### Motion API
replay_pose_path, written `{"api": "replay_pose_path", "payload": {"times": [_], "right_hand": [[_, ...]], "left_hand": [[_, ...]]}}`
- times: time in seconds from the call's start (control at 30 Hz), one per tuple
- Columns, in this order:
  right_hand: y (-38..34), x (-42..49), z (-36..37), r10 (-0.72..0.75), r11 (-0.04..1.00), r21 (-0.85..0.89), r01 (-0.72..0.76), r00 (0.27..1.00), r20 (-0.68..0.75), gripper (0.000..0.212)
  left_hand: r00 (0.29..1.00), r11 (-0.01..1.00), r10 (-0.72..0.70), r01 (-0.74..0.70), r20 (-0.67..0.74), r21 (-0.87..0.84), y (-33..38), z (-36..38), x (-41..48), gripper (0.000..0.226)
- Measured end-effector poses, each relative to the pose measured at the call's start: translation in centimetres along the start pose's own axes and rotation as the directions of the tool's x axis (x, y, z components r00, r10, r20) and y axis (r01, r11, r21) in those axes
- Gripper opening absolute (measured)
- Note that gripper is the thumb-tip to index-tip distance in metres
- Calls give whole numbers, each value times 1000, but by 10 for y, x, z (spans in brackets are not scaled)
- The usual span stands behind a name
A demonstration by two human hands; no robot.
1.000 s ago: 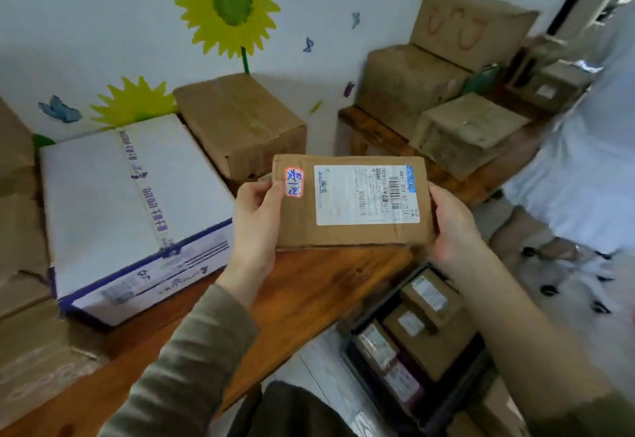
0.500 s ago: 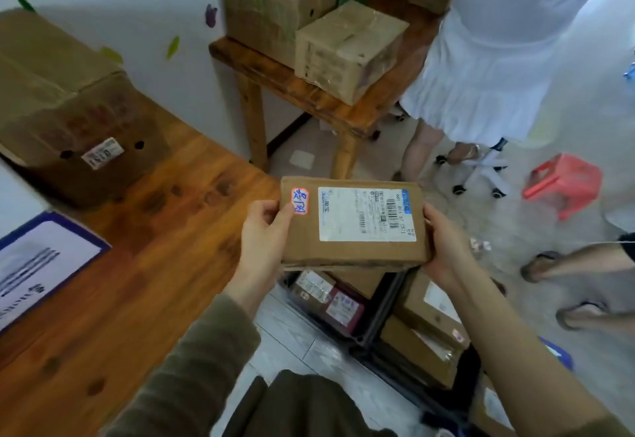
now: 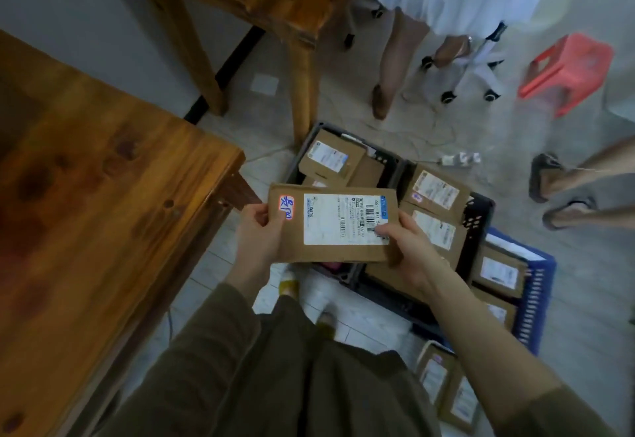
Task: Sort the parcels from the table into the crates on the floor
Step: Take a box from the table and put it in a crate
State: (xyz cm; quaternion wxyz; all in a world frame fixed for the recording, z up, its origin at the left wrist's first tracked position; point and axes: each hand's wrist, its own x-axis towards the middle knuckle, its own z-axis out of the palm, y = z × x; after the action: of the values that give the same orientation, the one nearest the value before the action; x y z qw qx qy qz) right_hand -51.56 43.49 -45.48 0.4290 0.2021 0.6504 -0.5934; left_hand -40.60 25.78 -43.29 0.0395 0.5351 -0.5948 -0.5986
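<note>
Head camera, looking down: I see both hands carrying one flat cardboard parcel (image 3: 331, 225) level above the floor, its printed side up. The left hand (image 3: 259, 233) grips the short edge with the thumb lying on top, just beside a red-bordered sticker (image 3: 287, 208) with blue handwriting; the fingers below are hidden by the cardboard. The right hand (image 3: 409, 251) pinches the opposite lower corner, with the thumb pressed over the corner of the white shipping label (image 3: 343, 220) and the fingers curled underneath.

Past the fingertips, beyond the parcel's far edge, sits a dark crate (image 3: 390, 163) with a labelled box (image 3: 330, 158) inside it. Outward from my right knuckles a second dark crate (image 3: 481, 220) holds more labelled parcels (image 3: 434, 192) lying flat, and a blue crate (image 3: 536, 302) stands behind that wrist, also filled.

Off my left thumb is the wooden table (image 3: 103, 196), its corner close to the hand but not touching it. Further out stand a smaller wooden table (image 3: 275, 7) and a red plastic stool (image 3: 567, 72) — well apart from both hands.
</note>
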Motion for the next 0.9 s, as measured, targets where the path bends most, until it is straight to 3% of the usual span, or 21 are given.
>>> {"api": "replay_pose_path", "payload": {"times": [0.17,0.4,0.47,0.57,0.73,0.9], "right_hand": [[16,50,4,98,994,55,-94,993,-64,51],[32,134,2,94,989,128,-69,975,-202,51],[34,161,-1,98,989,133,-71,972,-214,45],[45,202,-9,139,980,174,-95,955,-261,55],[74,269,-19,168,967,238,-86,922,-349,55],[101,332,-31,74,997,53,-56,900,-430,52]], "left_hand": [[995,995,-88,86,40,55,-21,22,48,41],[956,975,-184,149,227,162,-58,53,140,73],[932,960,-242,190,270,204,-66,66,161,69],[893,942,-320,264,316,207,-78,89,185,54],[901,937,-324,263,289,230,-126,129,231,45],[888,927,-360,304,286,221,-173,162,276,43]]}}
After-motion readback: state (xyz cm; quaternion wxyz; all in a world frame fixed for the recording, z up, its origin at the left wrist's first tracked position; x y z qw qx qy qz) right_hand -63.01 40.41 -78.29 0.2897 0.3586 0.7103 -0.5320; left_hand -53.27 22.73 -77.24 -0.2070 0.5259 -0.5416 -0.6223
